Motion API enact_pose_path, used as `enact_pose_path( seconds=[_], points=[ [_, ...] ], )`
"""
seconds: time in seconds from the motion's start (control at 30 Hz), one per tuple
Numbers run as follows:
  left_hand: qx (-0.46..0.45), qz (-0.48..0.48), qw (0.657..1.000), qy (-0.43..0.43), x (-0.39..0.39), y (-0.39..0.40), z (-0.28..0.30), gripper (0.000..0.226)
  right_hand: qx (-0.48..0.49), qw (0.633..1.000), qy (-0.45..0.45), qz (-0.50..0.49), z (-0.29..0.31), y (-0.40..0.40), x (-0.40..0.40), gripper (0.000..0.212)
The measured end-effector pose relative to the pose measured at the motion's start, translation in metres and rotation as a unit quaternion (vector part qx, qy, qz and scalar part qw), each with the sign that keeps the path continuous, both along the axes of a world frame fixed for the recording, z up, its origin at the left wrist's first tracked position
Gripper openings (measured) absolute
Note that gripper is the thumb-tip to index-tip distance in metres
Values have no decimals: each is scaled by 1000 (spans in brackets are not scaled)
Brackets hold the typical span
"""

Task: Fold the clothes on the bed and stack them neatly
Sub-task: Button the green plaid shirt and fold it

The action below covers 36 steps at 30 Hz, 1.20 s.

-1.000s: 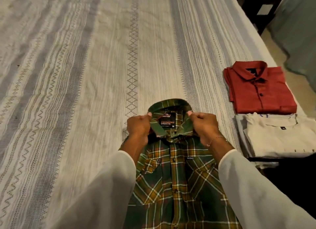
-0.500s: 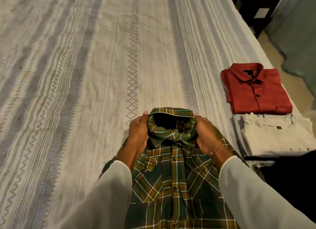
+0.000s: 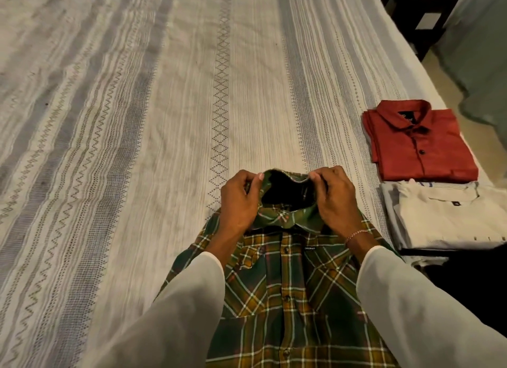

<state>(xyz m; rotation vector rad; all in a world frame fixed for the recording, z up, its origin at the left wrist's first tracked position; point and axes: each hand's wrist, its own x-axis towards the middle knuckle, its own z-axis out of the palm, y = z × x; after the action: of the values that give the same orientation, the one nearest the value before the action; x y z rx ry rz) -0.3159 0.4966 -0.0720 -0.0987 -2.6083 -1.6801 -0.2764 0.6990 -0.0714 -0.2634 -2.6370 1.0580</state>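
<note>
Plaid shirt (image 3: 290, 290) lies front-up on the bed (image 3: 137, 120), long axis running toward the person. Left hand (image 3: 240, 200) and right hand (image 3: 336, 200) pinch the collar (image 3: 285, 216) between them, equally near.

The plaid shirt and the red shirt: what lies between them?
In the head view, only bare striped bedspread lies between the plaid shirt and the red shirt.
</note>
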Motion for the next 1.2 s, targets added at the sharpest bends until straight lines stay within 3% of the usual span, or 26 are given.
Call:
enact_pose_path(
  seconds=[0.07, 0.1, 0.13, 0.2, 0.27, 0.3, 0.33, 0.43, 0.5, 0.63, 0.77, 0.93, 1.0, 1.1, 1.2],
  points=[
    [7, -4, 997, -75, -4, -2, -2, 38, -75, 996, -34, -32, -3, 11, -3, 25],
    [36, -6, 991, -131, -4, -3, -1, 44, -161, 984, -59, -41, -3, 14, -2, 29],
    [82, -9, 977, -195, -4, -5, 0, 47, -267, 959, -85, -46, -1, 13, -1, 34],
    [182, 13, 937, -297, -6, -11, 2, 42, -467, 874, -115, -72, 5, 14, 2, 33],
    [240, 47, 911, -332, -7, -20, 4, 33, -567, 807, -112, -122, 14, 22, 5, 26],
    [242, 45, 909, -337, -6, -25, 4, 32, -572, 801, -116, -131, 16, 27, 6, 25],
    [234, 34, 911, -338, -4, -28, 4, 31, -547, 818, -127, -124, 20, 29, 8, 26],
    [197, -9, 923, -330, 6, -22, 9, 30, -356, 911, -196, -63, 25, 13, 17, 49],
    [193, -18, 927, -320, 10, -13, 11, 33, -232, 946, -223, -42, 26, -4, 24, 65],
    [159, -26, 944, -287, 11, -13, 12, 33, -53, 985, -159, -26, 20, -7, 30, 21],
    [133, -45, 958, -251, 14, -13, 11, 34, 9, 995, -98, 32, 10, -10, 39, 16],
    [80, -139, 963, -219, 14, -11, 16, 30, -51, 996, -69, 22, 5, -15, 45, 16],
    [41, -162, 960, -225, 10, -15, 18, 38, -148, 985, -89, -13, 6, -14, 43, 19],
    [47, -157, 952, -256, 5, -25, 16, 42, -402, 903, -150, -34, 10, -10, 39, 17],
    [71, -148, 945, -283, 8, -31, 13, 42, -541, 821, -183, -27, 16, -3, 35, 13]
  ],
)
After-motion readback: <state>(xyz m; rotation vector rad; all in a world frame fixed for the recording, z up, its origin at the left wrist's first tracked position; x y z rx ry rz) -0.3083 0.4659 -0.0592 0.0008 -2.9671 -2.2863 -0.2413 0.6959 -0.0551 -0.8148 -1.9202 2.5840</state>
